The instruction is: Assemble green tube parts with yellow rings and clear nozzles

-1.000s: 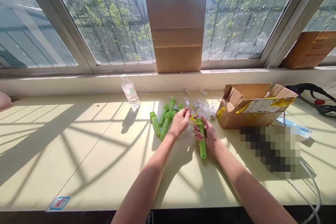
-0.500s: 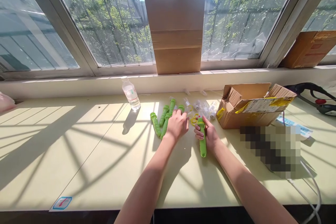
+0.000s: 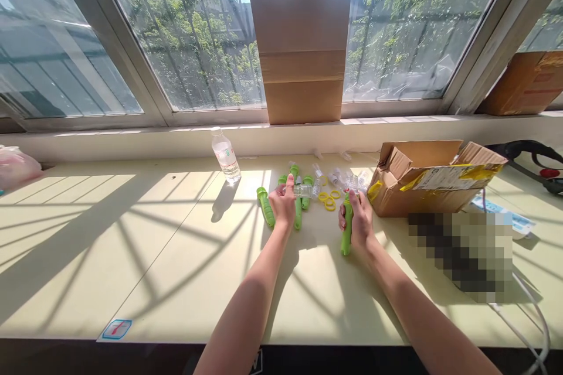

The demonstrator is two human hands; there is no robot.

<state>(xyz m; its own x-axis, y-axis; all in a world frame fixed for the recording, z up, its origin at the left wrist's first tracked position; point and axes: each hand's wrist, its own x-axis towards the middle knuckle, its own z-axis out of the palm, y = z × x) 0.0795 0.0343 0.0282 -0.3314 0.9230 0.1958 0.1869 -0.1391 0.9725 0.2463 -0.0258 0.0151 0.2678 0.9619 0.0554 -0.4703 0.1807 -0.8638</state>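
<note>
My left hand (image 3: 282,204) is closed on a clear plastic ribbed piece (image 3: 304,190), held sideways with its wider end toward the right. Below and around that hand lie several green ribbed plastic tubes (image 3: 265,208), partly covered by it. My right hand (image 3: 360,220) wraps around another green plastic tube (image 3: 346,228), its threaded end pointing up and away from me. Between the hands, yellow rings (image 3: 329,204) rest on the table. Beyond them is a loose cluster of small clear plastic pieces (image 3: 336,176), some hidden behind my right fingers.
An open cardboard box (image 3: 417,193) stands to the right, with a pixelated object (image 3: 461,255) and white cable (image 3: 545,328) nearer me. A water bottle (image 3: 226,156) stands back left. A cardboard sheet (image 3: 302,53) leans against the window. Black straps (image 3: 523,155) lie far right.
My left hand has pulled back from the green tubes and now holds a clear piece. My right hand keeps its tube, slightly raised. The view has shifted a little left.
</note>
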